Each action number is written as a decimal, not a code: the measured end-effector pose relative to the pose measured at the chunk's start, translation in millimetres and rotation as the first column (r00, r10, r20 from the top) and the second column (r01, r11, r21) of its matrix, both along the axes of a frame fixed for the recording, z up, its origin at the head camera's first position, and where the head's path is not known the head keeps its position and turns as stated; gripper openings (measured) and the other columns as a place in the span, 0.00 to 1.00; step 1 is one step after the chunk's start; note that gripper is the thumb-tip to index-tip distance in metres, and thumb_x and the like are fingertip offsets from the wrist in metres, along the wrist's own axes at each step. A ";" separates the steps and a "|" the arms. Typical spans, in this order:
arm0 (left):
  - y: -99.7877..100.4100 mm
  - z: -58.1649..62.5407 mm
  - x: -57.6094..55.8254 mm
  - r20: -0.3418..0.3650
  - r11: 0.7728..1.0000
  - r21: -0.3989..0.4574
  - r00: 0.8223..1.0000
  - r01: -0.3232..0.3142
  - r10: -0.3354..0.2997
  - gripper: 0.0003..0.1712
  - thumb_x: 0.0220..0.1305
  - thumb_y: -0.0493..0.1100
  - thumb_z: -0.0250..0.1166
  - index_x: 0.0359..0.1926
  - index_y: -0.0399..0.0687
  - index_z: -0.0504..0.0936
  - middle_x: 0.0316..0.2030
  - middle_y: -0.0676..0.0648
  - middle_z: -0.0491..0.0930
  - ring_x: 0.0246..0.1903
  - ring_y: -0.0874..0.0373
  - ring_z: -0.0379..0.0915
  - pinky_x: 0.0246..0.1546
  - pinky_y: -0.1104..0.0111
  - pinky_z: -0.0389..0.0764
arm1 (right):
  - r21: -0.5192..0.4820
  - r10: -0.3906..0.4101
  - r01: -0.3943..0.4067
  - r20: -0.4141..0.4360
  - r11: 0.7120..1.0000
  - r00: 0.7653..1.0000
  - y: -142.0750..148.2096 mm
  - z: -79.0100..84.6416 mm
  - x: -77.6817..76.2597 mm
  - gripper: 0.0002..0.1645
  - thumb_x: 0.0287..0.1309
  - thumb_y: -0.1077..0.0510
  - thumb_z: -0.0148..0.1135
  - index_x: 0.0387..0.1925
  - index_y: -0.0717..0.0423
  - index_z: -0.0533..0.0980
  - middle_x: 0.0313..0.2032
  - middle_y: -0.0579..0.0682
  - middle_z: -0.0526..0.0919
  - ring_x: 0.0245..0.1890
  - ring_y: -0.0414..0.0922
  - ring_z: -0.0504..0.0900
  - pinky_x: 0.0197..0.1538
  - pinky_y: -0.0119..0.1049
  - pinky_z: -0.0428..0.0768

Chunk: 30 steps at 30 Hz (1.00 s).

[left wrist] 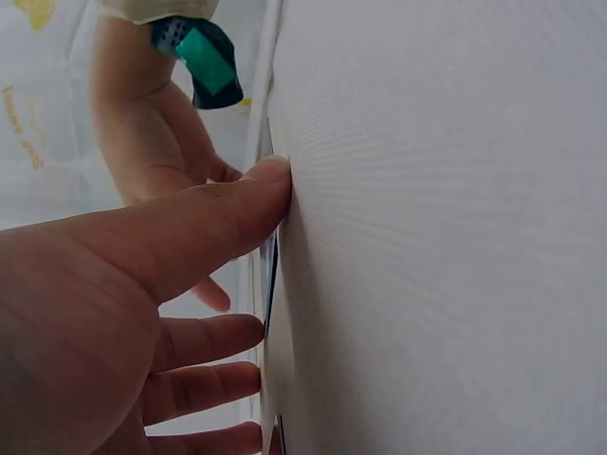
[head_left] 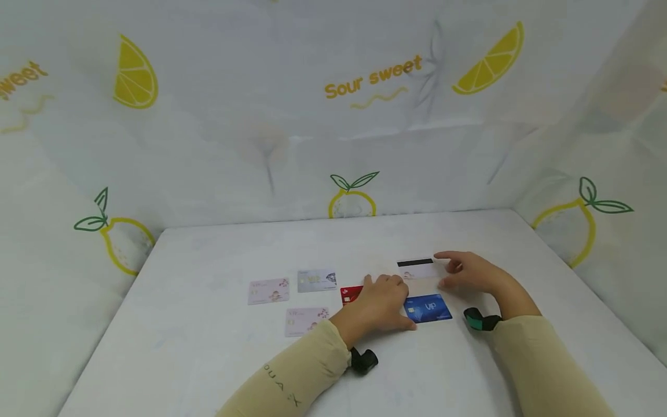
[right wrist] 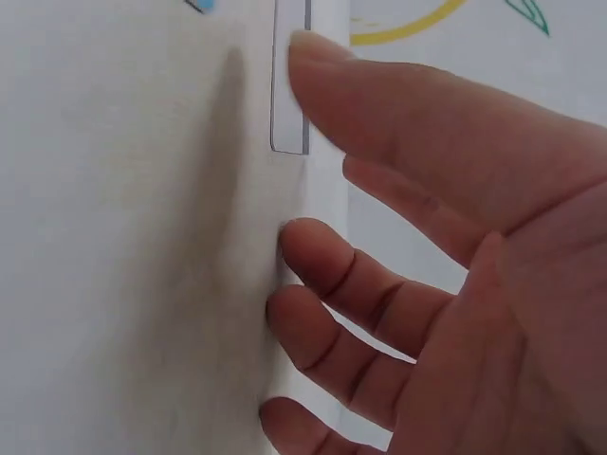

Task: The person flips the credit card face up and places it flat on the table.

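Head view, lower centre of frame: six cards lie flat on the white worktop (head_left: 219, 353), which is walled on three sides by lemon-print sheeting (head_left: 333, 116). The left hand (head_left: 383, 304) rests palm down just right of frame centre, fingers straight and relaxed, so its grip is apart and clamped on nothing. It covers most of a red card (head_left: 350, 294), of which only the left part shows, and its thumb side lies against the left edge of a blue card (head_left: 428, 308) marked VIP. The left wrist view shows the thumb (left wrist: 237, 213) pressed to the worktop at the edge of a dark card. The right hand (head_left: 469, 272) sits to the right of and slightly above the left hand, fingers extended and loosely spread, grip likewise apart. Its fingertips are at the right end of a white card with a black stripe (head_left: 417, 269), which lies directly above the blue card; whether they touch it cannot be told from the head view. In the right wrist view a fingertip (right wrist: 318, 52) lies just beside that card's edge (right wrist: 289, 95). To the left of the hands, well apart from them: a pale pink card (head_left: 268, 291), a grey card (head_left: 316, 280) to its right, and another pink card (head_left: 305, 321) below these. Both arms wear beige sleeves (head_left: 297, 376), each with a dark wrist strap.
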<state>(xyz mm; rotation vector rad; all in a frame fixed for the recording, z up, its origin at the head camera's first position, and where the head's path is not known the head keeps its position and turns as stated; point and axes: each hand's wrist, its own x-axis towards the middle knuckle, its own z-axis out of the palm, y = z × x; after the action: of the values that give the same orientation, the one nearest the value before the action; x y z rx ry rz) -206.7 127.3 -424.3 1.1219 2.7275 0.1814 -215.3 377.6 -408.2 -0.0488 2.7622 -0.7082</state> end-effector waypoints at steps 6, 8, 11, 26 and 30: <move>0.0 1.3 -0.7 0.006 1.000 0.003 1.000 0.014 -0.014 0.39 0.51 0.72 0.67 0.59 0.59 0.77 0.63 0.56 0.72 0.64 0.56 0.65 0.65 0.45 0.63 | 0.039 -0.022 0.019 0.061 0.999 0.998 -1.0 -4.7 -18.1 0.43 0.54 0.48 0.71 0.69 0.55 0.66 0.33 0.53 0.73 0.34 0.49 0.71 0.35 0.41 0.68; -0.4 1.6 -1.9 0.018 1.000 0.006 1.000 0.018 -0.018 0.38 0.52 0.72 0.67 0.59 0.59 0.78 0.62 0.56 0.72 0.64 0.56 0.66 0.66 0.45 0.63 | 0.038 -0.030 0.028 0.056 0.999 0.998 -1.8 -5.8 -21.5 0.42 0.54 0.48 0.70 0.68 0.55 0.67 0.33 0.53 0.73 0.35 0.49 0.71 0.35 0.41 0.68; -0.9 3.1 -4.6 0.049 1.000 0.028 0.999 0.010 -0.012 0.33 0.53 0.70 0.68 0.55 0.59 0.80 0.56 0.58 0.76 0.60 0.58 0.70 0.66 0.43 0.62 | 0.021 -0.040 0.039 0.045 0.999 0.998 -3.1 -8.1 -24.6 0.40 0.55 0.46 0.70 0.67 0.55 0.69 0.36 0.55 0.73 0.38 0.51 0.71 0.38 0.42 0.70; -23.0 17.3 -54.3 0.284 0.968 0.180 0.952 -0.173 0.118 0.28 0.59 0.55 0.70 0.60 0.59 0.76 0.61 0.56 0.75 0.61 0.59 0.70 0.61 0.61 0.72 | -0.070 -0.075 0.076 0.019 0.995 0.997 -17.2 -14.3 -25.3 0.36 0.53 0.48 0.72 0.58 0.60 0.72 0.31 0.52 0.71 0.33 0.47 0.70 0.34 0.39 0.67; -27.3 13.5 -61.0 0.260 0.971 0.141 0.954 -0.191 0.150 0.33 0.61 0.53 0.69 0.66 0.56 0.71 0.66 0.52 0.70 0.65 0.57 0.66 0.65 0.60 0.69 | -0.066 -0.071 0.072 0.025 0.995 0.997 -30.4 -13.3 -28.4 0.34 0.50 0.49 0.74 0.55 0.61 0.73 0.31 0.52 0.71 0.33 0.47 0.71 0.34 0.38 0.68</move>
<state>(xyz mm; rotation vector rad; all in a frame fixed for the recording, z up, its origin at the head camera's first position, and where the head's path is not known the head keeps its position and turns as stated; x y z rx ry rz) -267.7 100.0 -410.8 0.8321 2.6180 0.5434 -243.8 347.2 -421.5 0.0444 2.7306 -0.8142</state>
